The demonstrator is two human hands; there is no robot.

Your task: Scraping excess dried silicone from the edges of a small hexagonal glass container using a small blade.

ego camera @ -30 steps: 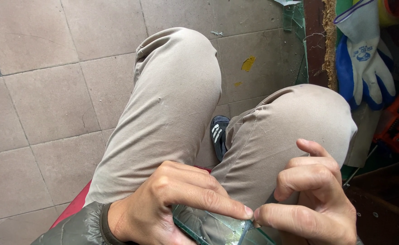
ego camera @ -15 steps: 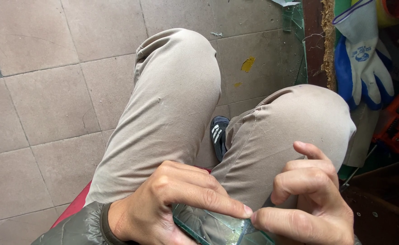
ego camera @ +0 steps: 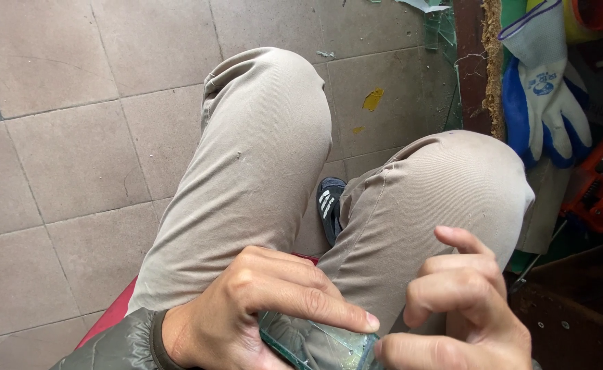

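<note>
Hands meet low over the person's lap, at the bottom edge of the view. The left hand (ego camera: pixel 246 315) curls around a flat piece of greenish glass (ego camera: pixel 315 342), its forefinger stretched straight along the top face and pressed down on it, the other fingers bent in beneath. The glass lies on the right thigh, close to the body, and its surface looks cracked. The right hand (ego camera: pixel 466 308) sits just beside it, thumb tip touching the glass at its right end; its other fingers are bent and held loosely together above, not closed on anything.

Both legs wear beige trousers (ego camera: pixel 260 164), knees pointing up the frame. A dark shoe (ego camera: pixel 330 209) shows between them on the tiled floor (ego camera: pixel 75 151). A red seat (ego camera: pixel 113 316) peeks out under the left thigh. At the right edge hang white and blue gloves (ego camera: pixel 544 96), and a yellow spot (ego camera: pixel 373 99) marks the tiles near them.
</note>
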